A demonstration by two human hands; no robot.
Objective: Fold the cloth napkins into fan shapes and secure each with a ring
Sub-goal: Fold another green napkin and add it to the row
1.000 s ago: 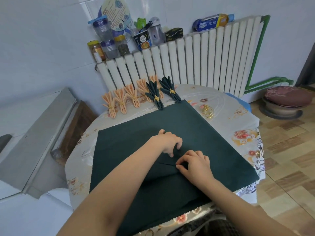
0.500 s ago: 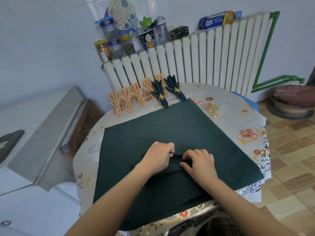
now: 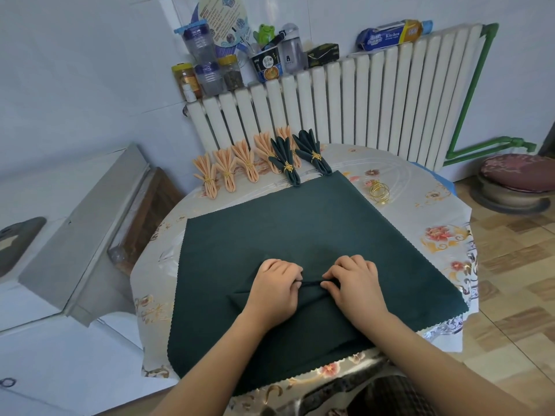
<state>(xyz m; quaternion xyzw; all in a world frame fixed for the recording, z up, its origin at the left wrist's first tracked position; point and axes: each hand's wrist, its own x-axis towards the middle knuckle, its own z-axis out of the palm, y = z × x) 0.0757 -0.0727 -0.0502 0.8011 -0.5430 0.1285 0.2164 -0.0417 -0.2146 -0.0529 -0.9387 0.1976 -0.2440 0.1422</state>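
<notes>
Both hands, left hand (image 3: 277, 288) and right hand (image 3: 356, 285), pinching one raised pleat of green napkin (image 3: 300, 229); loose rings (image 3: 380, 192) at 1 o'clock.

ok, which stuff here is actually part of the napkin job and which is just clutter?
Job:
- dark green napkin, pleat pinched by left hand and right hand
- loose gold rings
- finished peach fans and green fans

Lying about:
- jars and wrap roll on radiator
- cushioned stool
</notes>
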